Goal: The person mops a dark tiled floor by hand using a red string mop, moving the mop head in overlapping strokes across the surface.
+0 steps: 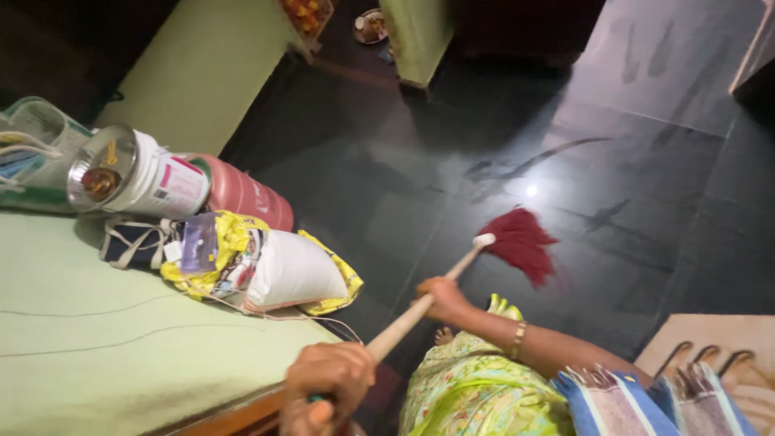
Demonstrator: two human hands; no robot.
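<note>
the dark glossy stone floor (646,161) shines wet, so your bare foot could slip. the pale green bench (121,347) at lower left crowds your left hand (327,383), fingers wrapped round the pale wooden mop handle (420,303); right hand (442,297) grips it higher. the red string mop head (521,242) rests mid-frame; a backswing could knock the white-and-yellow sack (282,270).

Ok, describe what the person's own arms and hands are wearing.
Both hands are bare, with no gloves. The right hand leads into a bare forearm with a gold-coloured bangle at the wrist; further up lies draped cloth striped blue, white and pink. The left hand shows no ring or bangle that can be made out; its arm is out of view.
</note>
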